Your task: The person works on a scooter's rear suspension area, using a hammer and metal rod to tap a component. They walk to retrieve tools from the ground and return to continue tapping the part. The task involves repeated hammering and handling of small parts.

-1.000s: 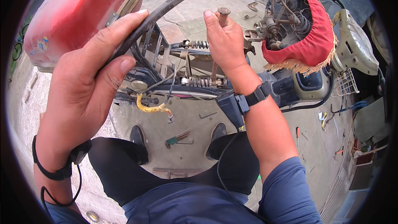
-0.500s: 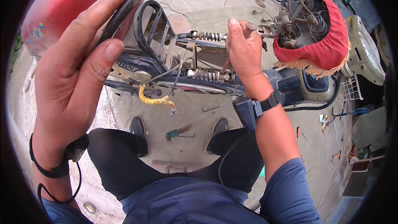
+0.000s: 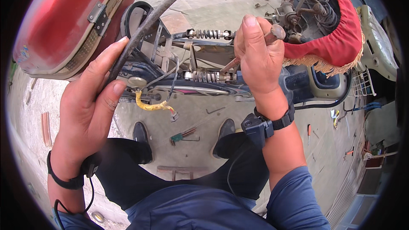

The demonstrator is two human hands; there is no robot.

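My left hand is wrapped around a dark, worn curved bar that slants up to the right past the top edge. Under it lies the partly dismantled scooter's frame. A fist is what my right hand makes around a rusty metal rod, whose rounded end sticks out past the thumb. The rod's lower end is near the coil-spring shock absorber; whether they touch I cannot tell. A second shock absorber lies farther off. A yellow-wrapped wire bundle hangs from the frame's near side.
A dusty red case with a hinge stands at far left. At right, a fringed red cover surrounds dirty mechanical parts. A hex key set lies between my feet; an orange-handled screwdriver is farther right.
My left hand and the bar have shifted right and down. The red case sits lower, with its hinged side now showing. My right fist has moved slightly right, still around the rod.
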